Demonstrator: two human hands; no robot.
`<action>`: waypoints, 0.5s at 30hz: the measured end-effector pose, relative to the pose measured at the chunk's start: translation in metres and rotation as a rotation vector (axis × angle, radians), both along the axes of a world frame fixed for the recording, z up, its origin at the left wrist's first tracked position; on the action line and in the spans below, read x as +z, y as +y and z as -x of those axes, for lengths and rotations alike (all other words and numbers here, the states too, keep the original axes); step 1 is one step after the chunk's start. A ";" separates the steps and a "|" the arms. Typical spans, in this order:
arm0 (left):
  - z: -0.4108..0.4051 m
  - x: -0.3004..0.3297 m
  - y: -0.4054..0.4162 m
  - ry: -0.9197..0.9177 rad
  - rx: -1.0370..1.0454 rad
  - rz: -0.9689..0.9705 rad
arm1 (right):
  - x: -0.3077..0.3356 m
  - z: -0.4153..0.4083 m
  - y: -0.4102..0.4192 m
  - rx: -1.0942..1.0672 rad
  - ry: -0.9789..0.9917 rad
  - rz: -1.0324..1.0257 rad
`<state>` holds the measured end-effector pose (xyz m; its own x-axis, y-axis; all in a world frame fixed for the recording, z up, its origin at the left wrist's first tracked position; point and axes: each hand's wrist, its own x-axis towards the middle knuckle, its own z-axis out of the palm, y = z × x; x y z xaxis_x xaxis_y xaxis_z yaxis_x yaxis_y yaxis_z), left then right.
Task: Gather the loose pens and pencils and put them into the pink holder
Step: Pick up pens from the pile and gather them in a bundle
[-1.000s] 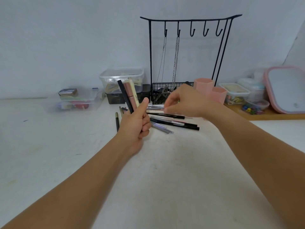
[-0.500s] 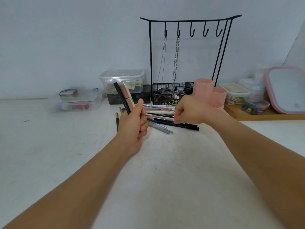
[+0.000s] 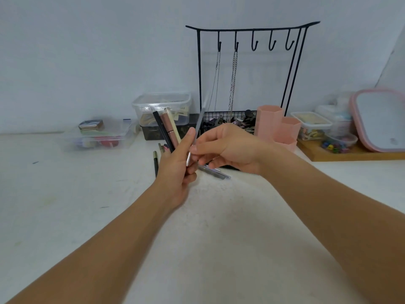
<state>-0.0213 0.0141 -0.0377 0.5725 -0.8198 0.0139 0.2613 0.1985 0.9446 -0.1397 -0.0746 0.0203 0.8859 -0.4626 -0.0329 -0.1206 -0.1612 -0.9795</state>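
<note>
My left hand (image 3: 175, 170) grips an upright bundle of pens (image 3: 167, 128): a black one, a pink one and a cream one. My right hand (image 3: 228, 148) pinches a grey pen (image 3: 199, 123) that stands upright and blurred right against the left thumb. More loose pens (image 3: 215, 172) lie on the white table behind and below my hands, mostly hidden by them. A dark pen (image 3: 155, 162) lies alone to the left of my left hand. The pink holder (image 3: 278, 126), made of hexagonal tubes, stands to the right, behind my right hand.
A black hook rack (image 3: 249, 31) with hanging chains and a wire basket stands at the back. Clear plastic boxes (image 3: 162, 106) sit at the back left. A wooden tray (image 3: 350, 155) with small containers and a pink-rimmed mirror (image 3: 379, 119) are at the right.
My right hand has lifted a grey pen off the pile and carried it left and up to the bundle in my left hand. The left hand has stayed almost still.
</note>
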 end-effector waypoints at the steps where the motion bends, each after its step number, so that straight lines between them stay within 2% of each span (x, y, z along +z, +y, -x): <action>1: 0.001 0.001 0.001 -0.008 -0.012 0.005 | -0.003 -0.002 0.002 -0.004 0.009 0.018; 3: 0.002 0.001 0.001 -0.027 -0.019 0.016 | -0.007 -0.006 0.004 -0.020 0.032 0.068; 8: 0.004 -0.003 0.000 -0.109 -0.073 -0.009 | -0.010 -0.009 0.007 -0.104 0.087 0.366; 15: 0.007 -0.001 0.000 -0.064 -0.043 -0.009 | -0.013 -0.014 0.012 -0.220 0.039 0.530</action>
